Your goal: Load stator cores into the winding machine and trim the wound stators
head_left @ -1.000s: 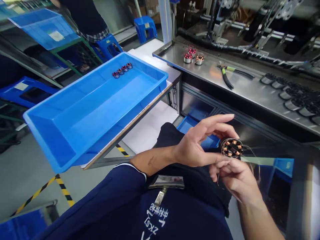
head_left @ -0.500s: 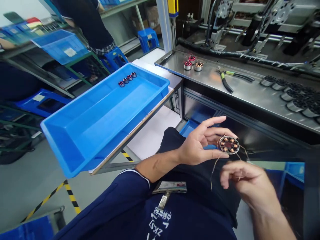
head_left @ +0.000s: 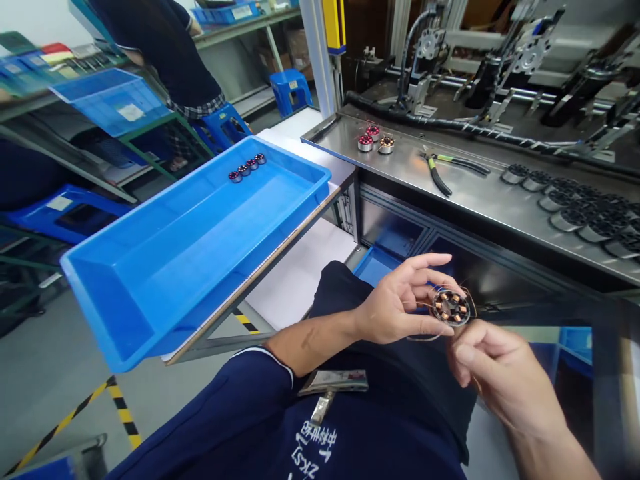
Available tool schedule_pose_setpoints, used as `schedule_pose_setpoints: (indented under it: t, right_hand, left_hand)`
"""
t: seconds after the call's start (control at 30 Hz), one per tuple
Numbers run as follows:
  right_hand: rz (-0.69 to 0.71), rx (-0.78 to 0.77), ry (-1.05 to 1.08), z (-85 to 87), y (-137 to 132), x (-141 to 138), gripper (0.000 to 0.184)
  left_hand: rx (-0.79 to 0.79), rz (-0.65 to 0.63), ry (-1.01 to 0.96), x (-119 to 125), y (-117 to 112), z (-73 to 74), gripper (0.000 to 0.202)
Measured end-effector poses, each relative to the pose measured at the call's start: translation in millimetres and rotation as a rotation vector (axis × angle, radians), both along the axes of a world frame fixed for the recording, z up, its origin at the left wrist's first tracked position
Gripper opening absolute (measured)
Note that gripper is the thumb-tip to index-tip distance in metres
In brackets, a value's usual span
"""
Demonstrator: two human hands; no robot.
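Note:
My left hand (head_left: pixel 395 303) holds a small motor stator (head_left: pixel 451 307) between thumb and fingertips, its index finger stretched out above. The stator is a metal ring with copper windings on black teeth, facing up, and thin wire ends stick out around it. Just below it, my right hand (head_left: pixel 495 367) is pinched. One copper wire (head_left: pixel 423 339) bends from the stator's left side toward the right fingertips, which hide its end. Both hands are over my lap, in front of the metal bench.
A blue tray (head_left: pixel 200 260) on the left holds several stators. On the metal bench (head_left: pixel 470 200) lie wound stators (head_left: pixel 373 137), green-black cutters (head_left: pixel 440 170) and rows of black-and-silver stators (head_left: pixel 575 200). Machinery stands behind. Another person (head_left: pixel 155 53) is at the far left.
My right hand has come up against the stator's lower edge, its fingers now pinched. The wire that hung down is bent toward it. The left hand keeps its hold.

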State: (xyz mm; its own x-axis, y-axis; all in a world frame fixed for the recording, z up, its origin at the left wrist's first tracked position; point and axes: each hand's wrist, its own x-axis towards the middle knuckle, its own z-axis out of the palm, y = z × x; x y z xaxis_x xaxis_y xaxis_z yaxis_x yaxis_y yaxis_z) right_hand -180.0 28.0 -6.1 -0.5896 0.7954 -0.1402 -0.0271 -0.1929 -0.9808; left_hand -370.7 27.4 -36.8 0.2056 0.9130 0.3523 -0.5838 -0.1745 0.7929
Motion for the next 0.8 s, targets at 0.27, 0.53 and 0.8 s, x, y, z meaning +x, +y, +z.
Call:
schedule_pose_setpoints:
  t: [0.27, 0.53, 0.8]
  right_hand:
    - [-0.097, 0.396, -0.254, 22.6, 22.9, 32.2, 0.023]
    - [-0.232, 0.311, -0.046, 7.8, 5.3, 6.5, 0.017]
    - [-0.424, 0.269, -0.036, -15.4, -7.7, 0.0, 0.015]
  left_hand:
    - [0.29, 0.092, 0.229, -8.2, 0.5, 2.0, 0.09]
    - [0.139, -0.014, 0.131, -1.8, -7.1, 7.3, 0.076]
    - [-0.248, -0.215, -0.054, -1.7, -2.4, 5.7, 0.056]
